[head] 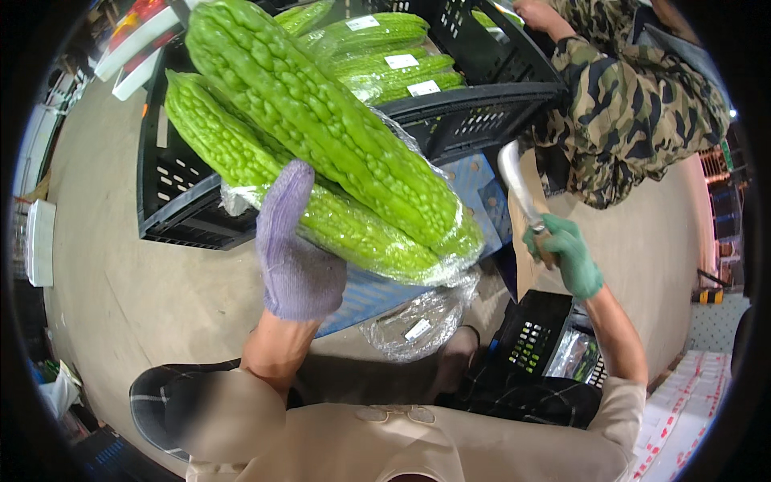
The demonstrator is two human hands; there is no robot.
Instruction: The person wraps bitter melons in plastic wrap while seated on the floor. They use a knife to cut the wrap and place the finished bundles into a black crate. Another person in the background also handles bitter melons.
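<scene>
Two large green bitter melons (pixel 337 126) fill the middle of my view, side by side and slanting. My left hand (pixel 301 265), in a purple knit glove, grips them with the thumb over the nearer one; its other fingers are hidden beneath. Clear plastic wrap (pixel 415 319) clings to their lower ends and hangs loose below, bearing a white label (pixel 417 329). Held in my right hand (pixel 566 253), in a green glove, is a knife (pixel 519 184) with a curved blade and a brownish handle. The blade points up, apart from the melons.
Behind the melons stands a black plastic crate (pixel 476 108) with several wrapped, labelled bitter melons (pixel 385 57). Another black crate (pixel 530 337) sits low by my right leg. A person in camouflage clothing (pixel 632 114) is at the upper right. White boxes (pixel 686 410) stand lower right.
</scene>
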